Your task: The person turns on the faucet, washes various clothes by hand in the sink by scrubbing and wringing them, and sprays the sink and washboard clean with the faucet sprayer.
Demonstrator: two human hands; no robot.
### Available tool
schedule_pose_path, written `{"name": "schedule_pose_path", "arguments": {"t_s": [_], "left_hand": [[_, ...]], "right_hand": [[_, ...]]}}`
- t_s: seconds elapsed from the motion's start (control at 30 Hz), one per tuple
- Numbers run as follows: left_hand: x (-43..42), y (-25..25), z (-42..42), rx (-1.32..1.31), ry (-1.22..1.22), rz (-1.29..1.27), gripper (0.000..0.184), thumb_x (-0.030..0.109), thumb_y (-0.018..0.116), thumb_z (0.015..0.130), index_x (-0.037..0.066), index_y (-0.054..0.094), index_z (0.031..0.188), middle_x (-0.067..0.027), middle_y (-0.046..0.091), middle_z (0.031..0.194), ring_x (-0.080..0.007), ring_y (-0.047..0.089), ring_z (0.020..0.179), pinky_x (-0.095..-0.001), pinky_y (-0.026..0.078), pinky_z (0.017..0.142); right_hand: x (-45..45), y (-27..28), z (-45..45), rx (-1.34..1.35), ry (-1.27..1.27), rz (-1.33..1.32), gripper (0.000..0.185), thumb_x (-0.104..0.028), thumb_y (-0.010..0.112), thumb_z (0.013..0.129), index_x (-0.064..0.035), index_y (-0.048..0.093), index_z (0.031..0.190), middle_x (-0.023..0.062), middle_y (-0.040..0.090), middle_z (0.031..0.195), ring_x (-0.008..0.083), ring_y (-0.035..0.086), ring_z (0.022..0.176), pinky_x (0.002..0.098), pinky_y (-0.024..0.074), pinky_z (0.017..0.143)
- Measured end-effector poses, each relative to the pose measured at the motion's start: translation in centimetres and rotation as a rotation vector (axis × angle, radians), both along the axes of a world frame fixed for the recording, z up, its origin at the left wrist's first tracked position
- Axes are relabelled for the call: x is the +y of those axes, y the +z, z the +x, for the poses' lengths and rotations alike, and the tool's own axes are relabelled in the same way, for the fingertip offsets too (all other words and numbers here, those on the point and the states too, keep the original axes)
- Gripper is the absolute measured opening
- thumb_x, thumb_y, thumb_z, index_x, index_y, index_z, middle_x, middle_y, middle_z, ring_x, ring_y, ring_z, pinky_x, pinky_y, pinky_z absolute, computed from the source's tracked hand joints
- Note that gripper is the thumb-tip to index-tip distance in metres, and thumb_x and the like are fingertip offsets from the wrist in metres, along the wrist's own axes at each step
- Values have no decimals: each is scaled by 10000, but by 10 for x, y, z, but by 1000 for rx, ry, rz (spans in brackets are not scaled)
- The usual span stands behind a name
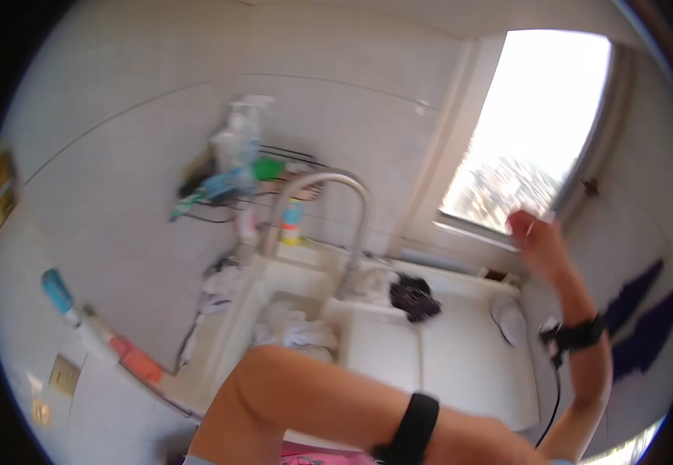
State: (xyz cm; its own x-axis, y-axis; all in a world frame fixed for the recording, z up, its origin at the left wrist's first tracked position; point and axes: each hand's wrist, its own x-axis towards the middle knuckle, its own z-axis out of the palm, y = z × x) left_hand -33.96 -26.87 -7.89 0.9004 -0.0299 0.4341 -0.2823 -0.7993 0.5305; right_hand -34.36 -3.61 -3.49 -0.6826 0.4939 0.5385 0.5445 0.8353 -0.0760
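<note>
My right hand point(536, 239) is raised in front of the lower window edge, its fingers curled in. Blur hides whether anything is in it. A black strap point(582, 333) with a small device and a cable circles that wrist. My left arm crosses low in front of the sink, with another black strap point(418, 426) round its wrist. My left hand point(488, 440) is close to my right forearm near the bottom edge; its fingers do not show. Beyond the arms, wet white cloth point(294, 329) lies in the sink basin, and a dark bunched cloth point(414, 298) rests on the white washboard sink point(468, 341).
A curved metal faucet point(364, 203) rises behind the basin. A wire wall rack point(282, 151) carries bottles and cloths. A brush with a blue end point(59, 291) is at the left. A whitish shoe-shaped item point(509, 319) lies at right, near purple gloves point(647, 333) on the wall.
</note>
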Motion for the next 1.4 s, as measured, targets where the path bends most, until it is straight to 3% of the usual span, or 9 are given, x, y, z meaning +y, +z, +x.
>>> {"name": "schedule_pose_path", "arguments": {"t_s": [0.23, 0.3, 0.47, 0.77, 0.97, 1.07, 1.13, 1.2, 1.4], "left_hand": [[145, -14, -276, -568, 1471, -298, 154, 17, 538, 704, 29, 607, 842, -38, 593, 721, -101, 538, 622, -242, 449, 554], [157, -31, -347, -126, 1890, 250, 207, 29, 557, 659, 45, 613, 858, -76, 600, 712, -141, 561, 596, -271, 457, 530], [105, 0, -352, -616, 1870, -428, 219, 23, 557, 654, 36, 607, 867, -50, 559, 647, -124, 547, 558, -252, 430, 480], [77, 47, -341, -668, 2009, -333, 179, 61, 543, 689, 50, 606, 856, -14, 553, 666, -82, 517, 557, -206, 397, 437], [70, 54, -355, -277, 2192, 246, 150, 85, 550, 685, 50, 606, 819, -69, 600, 696, -157, 579, 613, -284, 454, 520], [53, 41, -335, 620, 2366, 832, 156, 105, 567, 662, 55, 614, 802, -147, 615, 755, -278, 613, 738, -387, 485, 600], [58, 27, -330, 1063, 2249, 884, 123, 115, 538, 705, 77, 643, 756, -142, 621, 755, -295, 613, 771, -401, 488, 645], [66, 14, -337, 965, 2297, 925, 126, 141, 543, 699, 90, 646, 749, -139, 625, 768, -299, 611, 771, -391, 488, 651], [42, 68, -387, -312, 2566, 80, 174, 179, 485, 694, 68, 615, 662, -107, 572, 544, -209, 555, 450, -319, 451, 451]], "right_hand": [[-144, -124, -69, -55, 903, -388, 107, -5, 605, 691, -36, 605, 793, 101, 590, 814, 241, 571, 795, 325, 464, 738], [-196, -136, -85, -4, 1064, -475, 324, -10, 605, 699, -27, 546, 1017, 135, 551, 972, 264, 532, 891, 323, 460, 742], [-247, -138, -104, 80, 1217, -960, 498, 6, 580, 700, -38, 401, 1163, 128, 430, 1160, 249, 446, 1037, 314, 433, 762], [-265, -156, -82, 312, 1435, -1718, 404, 19, 560, 701, -42, 448, 1085, 97, 439, 1163, 249, 455, 1035, 358, 401, 799], [-279, -146, -28, -208, 1436, -418, 278, 40, 539, 641, -27, 509, 909, 138, 502, 1013, 287, 465, 1025, 398, 402, 781], [-292, -65, 4, 147, 1607, -493, 215, -111, 589, 616, -22, 538, 806, 109, 540, 721, 282, 520, 782, 401, 423, 693], [-315, -46, -19, -404, 1337, -836, 320, 33, 527, 621, -13, 506, 937, 158, 502, 1008, 307, 459, 1024, 391, 392, 826], [-341, -44, -20, -66, 1521, -313, 118, -146, 537, 668, -53, 504, 731, 82, 517, 675, 242, 500, 706, 355, 394, 662], [-292, -67, 37, 81, 1887, -394, 91, -91, 517, 677, -42, 500, 751, 97, 527, 766, 272, 504, 763, 370, 391, 686]]}}
